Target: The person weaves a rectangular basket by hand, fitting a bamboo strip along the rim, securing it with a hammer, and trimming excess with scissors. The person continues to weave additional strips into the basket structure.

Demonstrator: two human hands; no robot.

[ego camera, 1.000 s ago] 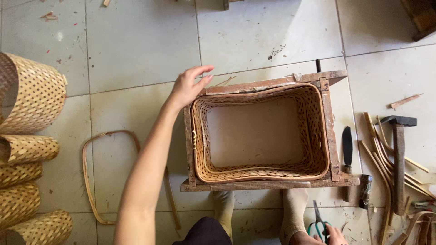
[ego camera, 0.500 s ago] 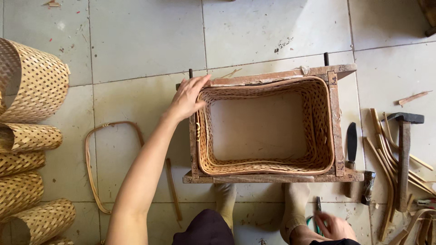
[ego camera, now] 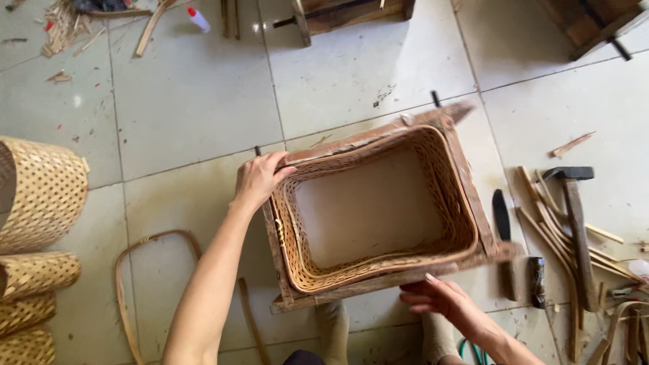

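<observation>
A rectangular woven basket [ego camera: 375, 216] sits inside a rough wooden frame [ego camera: 473, 196] on the tiled floor [ego camera: 196, 94], its open mouth facing up and its pale bottom visible. The frame encloses the basket on all four sides and is skewed relative to the tile joints.

The left hand [ego camera: 258, 179] is clamped over the frame's far-left corner, fingers curled onto the basket rim. The right hand [ego camera: 439, 301] lies against the frame's near edge, fingers extended and slightly bent, touching the wood; a full grip is not visible.

To the right of the frame, just beside it, lies a dark knife blade [ego camera: 501, 215]. Farther right rest a hammer [ego camera: 574, 223] and a scatter of cane strips [ego camera: 541, 223]. To the left of the frame, a bent cane loop [ego camera: 145, 247] lies flat on the floor. Well to the left, a stack of woven open-weave baskets [ego camera: 40, 196] lies on its side. Beyond the frame, at the top edge, part of another wooden frame [ego camera: 351, 13] is visible, with wood scraps [ego camera: 67, 23] at the top left.
</observation>
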